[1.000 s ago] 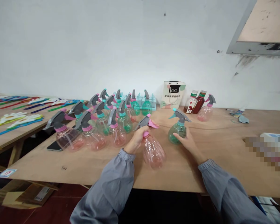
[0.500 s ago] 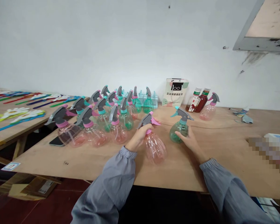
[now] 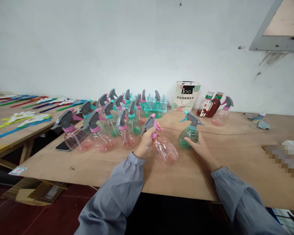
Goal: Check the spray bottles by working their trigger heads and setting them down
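My left hand (image 3: 147, 140) is wrapped round the neck of a pink spray bottle (image 3: 165, 150) with a grey and pink trigger head. That bottle leans, its base swung out to the right. My right hand (image 3: 198, 143) grips the body of a green spray bottle (image 3: 186, 138) from the right side, thumb across its front. The green one is upright, its turquoise trigger pointing left. To the left of my hands stand several more pink and green spray bottles (image 3: 126, 137) in a group.
A paper bag (image 3: 186, 96), two labelled bottles (image 3: 209, 106) and another pink spray bottle (image 3: 220, 116) stand along the wall. A phone (image 3: 63, 146) lies at the left, partly behind a bottle. Colourful flower-topped strips (image 3: 22, 120) cover the neighbouring table. Small items (image 3: 261, 120) lie at the right.
The pink spray bottle in my left hand has tilted further, its base swinging right and slightly up. My right hand keeps its hold on the green one. The view has shifted slightly.
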`<action>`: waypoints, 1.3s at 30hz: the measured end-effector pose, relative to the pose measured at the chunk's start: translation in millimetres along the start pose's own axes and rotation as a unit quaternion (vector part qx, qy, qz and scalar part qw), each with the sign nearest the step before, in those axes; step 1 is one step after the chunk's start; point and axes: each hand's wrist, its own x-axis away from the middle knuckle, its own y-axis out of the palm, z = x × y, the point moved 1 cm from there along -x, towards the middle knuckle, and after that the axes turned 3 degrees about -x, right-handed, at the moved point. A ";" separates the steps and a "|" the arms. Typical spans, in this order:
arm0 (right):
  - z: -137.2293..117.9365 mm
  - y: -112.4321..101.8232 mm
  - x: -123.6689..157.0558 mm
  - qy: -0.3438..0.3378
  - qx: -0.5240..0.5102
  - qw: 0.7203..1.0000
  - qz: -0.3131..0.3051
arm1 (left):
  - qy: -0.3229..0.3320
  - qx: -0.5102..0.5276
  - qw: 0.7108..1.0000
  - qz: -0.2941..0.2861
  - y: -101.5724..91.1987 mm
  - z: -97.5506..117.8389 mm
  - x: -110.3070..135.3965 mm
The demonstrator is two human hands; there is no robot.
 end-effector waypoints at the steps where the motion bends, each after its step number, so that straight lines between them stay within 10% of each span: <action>1: -0.6 0.1 0.0 0.000 0.000 1.000 0.000 | 0.016 -0.018 1.000 0.007 -2.8 0.4 0.2; 8: -5.0 0.5 0.7 -0.006 -0.006 1.000 -0.008 | 0.153 -0.214 0.965 -0.018 -15.4 0.5 -7.4; 24: -2.7 0.4 0.4 -0.021 0.006 1.000 -0.008 | 0.153 -0.291 0.939 0.100 -22.4 -48.3 -32.3; 32: -6.8 2.4 3.5 -0.016 -0.004 1.000 -0.019 | 0.141 -0.370 0.888 0.234 -16.3 -74.4 -100.3; 39: -3.2 5.3 5.2 -0.037 -0.009 0.999 -0.024 | 0.120 -0.404 0.874 0.242 -9.7 -80.1 -146.1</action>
